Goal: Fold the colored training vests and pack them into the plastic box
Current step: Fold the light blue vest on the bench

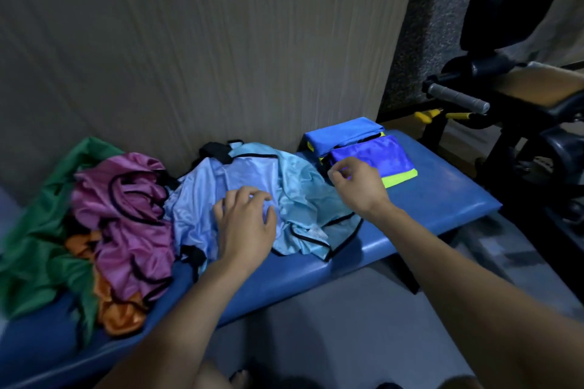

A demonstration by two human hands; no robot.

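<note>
My left hand [245,224] lies on the crumpled light blue vest [252,186] at the centre of the frame, fingers bent and pressing into the shiny fabric; whether they actually pinch a fold I cannot tell. The vest is spread unfolded over the blue padded surface [442,199], its black trim looping toward the lower right of the cloth.

My right hand [357,181] hovers right of centre, fingers loosely curled with the thumb and forefinger close together, at the near edge of a folded dark blue vest [376,155]; I cannot tell whether it touches or holds the fabric. That folded vest shows a yellow-green strip [399,178] along its lower edge. Just behind it, toward the wall [221,41], lies a second folded blue vest [341,134].

At the left of the frame sits an unfolded heap: a pink vest [126,199] with black trim on top, an orange vest [117,309] beneath it, and a green vest [41,246] at the far left edge.

In the upper right stands dark exercise equipment [512,9] with a grey grip handle [458,98].
</note>
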